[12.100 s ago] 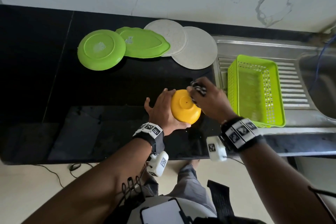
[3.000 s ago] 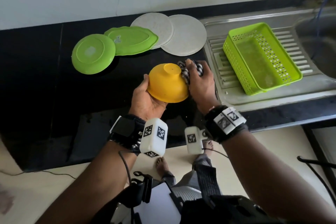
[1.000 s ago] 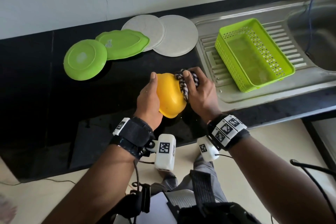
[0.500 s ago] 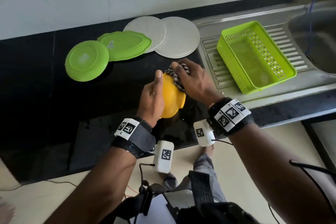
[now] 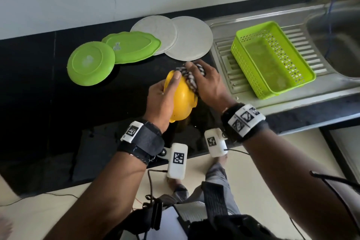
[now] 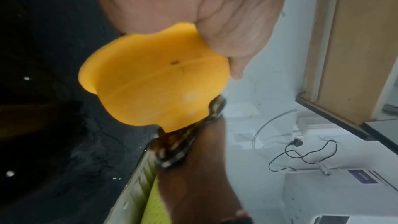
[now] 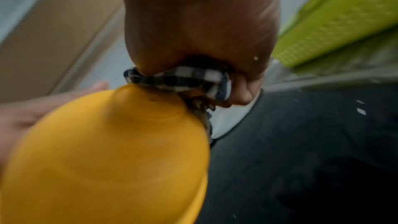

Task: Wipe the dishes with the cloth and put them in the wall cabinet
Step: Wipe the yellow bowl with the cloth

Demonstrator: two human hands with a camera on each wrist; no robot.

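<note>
A yellow bowl point(image 5: 183, 101) is held on edge above the black counter point(image 5: 48, 103). My left hand point(image 5: 161, 99) grips it from the left, fingers curled over its rim. My right hand point(image 5: 206, 85) bunches a black-and-white checked cloth point(image 5: 190, 79) and presses it against the bowl's upper right side. In the left wrist view the bowl point(image 6: 150, 88) fills the middle, with the cloth point(image 6: 185, 135) under it. The right wrist view shows the cloth point(image 7: 183, 81) squeezed between fingers and bowl point(image 7: 107, 156).
A round green plate point(image 5: 90, 63), an oval green dish point(image 5: 134, 46) and two white plates point(image 5: 191, 38) lie at the counter's back. A green perforated basket point(image 5: 272, 58) stands on the steel drainboard point(image 5: 229, 76), with the sink basin point(image 5: 339, 45) to the far right.
Over the last second the bowl has tilted further onto its edge in my left hand. My right hand has slid the cloth up toward the bowl's top rim.
</note>
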